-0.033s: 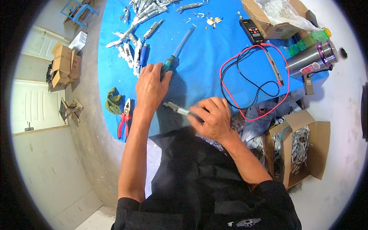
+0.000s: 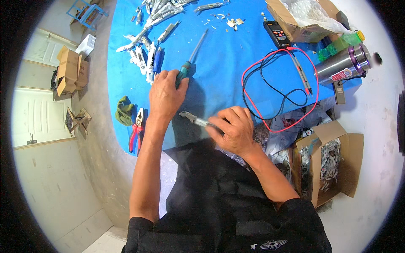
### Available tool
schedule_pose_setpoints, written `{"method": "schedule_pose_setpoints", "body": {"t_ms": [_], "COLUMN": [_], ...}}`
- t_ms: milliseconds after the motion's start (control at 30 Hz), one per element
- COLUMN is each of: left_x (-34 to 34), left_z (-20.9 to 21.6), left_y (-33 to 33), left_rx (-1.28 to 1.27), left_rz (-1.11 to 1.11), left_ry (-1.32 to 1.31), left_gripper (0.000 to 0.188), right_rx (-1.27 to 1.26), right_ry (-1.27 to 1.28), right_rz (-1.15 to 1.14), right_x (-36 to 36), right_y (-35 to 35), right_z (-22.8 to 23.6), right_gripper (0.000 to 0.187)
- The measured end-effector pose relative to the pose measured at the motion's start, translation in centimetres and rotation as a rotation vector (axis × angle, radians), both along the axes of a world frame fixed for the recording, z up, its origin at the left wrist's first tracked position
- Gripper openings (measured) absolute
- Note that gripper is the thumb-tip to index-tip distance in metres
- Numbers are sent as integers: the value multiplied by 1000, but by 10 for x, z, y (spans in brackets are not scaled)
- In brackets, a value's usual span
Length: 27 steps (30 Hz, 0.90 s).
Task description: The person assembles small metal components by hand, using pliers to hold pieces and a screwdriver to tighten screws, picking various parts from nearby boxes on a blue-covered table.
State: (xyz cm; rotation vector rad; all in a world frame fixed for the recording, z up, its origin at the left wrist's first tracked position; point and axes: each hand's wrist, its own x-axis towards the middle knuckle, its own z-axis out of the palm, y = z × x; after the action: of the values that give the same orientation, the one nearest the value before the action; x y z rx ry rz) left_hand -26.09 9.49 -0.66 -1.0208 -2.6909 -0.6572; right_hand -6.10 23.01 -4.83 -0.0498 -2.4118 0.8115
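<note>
My left hand is closed on a screwdriver with a teal handle, its long shaft pointing away across the blue-covered table. In my right hand, near the table's front edge, is a narrow grey-and-white part; its far end sticks out to the left and my fingers hide the rest. Beyond my left hand lie a blue tool or pen-like piece and a pile of similar slim white-grey parts. Red-handled pliers rest left of my left forearm, beside a green cloth.
On the right of the table are a black meter with red and black leads, a steel flask, a green bottle and a cardboard box. Small scraps lie at the back. Below right stands an open box of waste pieces.
The screwdriver's tip has swung slightly to the left. Both hands stay in nearly the same place, and the grey-and-white part has shifted only a little.
</note>
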Motion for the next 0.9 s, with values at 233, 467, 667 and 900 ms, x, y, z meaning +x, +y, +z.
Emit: {"method": "schedule_pose_setpoints", "body": {"t_ms": [233, 467, 667, 900], "left_x": [39, 137, 200, 227], "left_z": [14, 25, 39, 42], "left_y": [-67, -156, -192, -212], "left_rx": [441, 602, 535, 519], "left_rz": [264, 289, 327, 362], "left_ry": [-704, -828, -780, -728], "left_gripper": [24, 22, 26, 33], "right_rx": [43, 78, -18, -8], "right_ry": [48, 79, 49, 3], "right_rz": [4, 9, 83, 0], "right_x": [4, 15, 18, 17], "right_y": [0, -18, -18, -23], "right_z": [-1, -1, 1, 10], "right_gripper": [15, 17, 23, 36]}}
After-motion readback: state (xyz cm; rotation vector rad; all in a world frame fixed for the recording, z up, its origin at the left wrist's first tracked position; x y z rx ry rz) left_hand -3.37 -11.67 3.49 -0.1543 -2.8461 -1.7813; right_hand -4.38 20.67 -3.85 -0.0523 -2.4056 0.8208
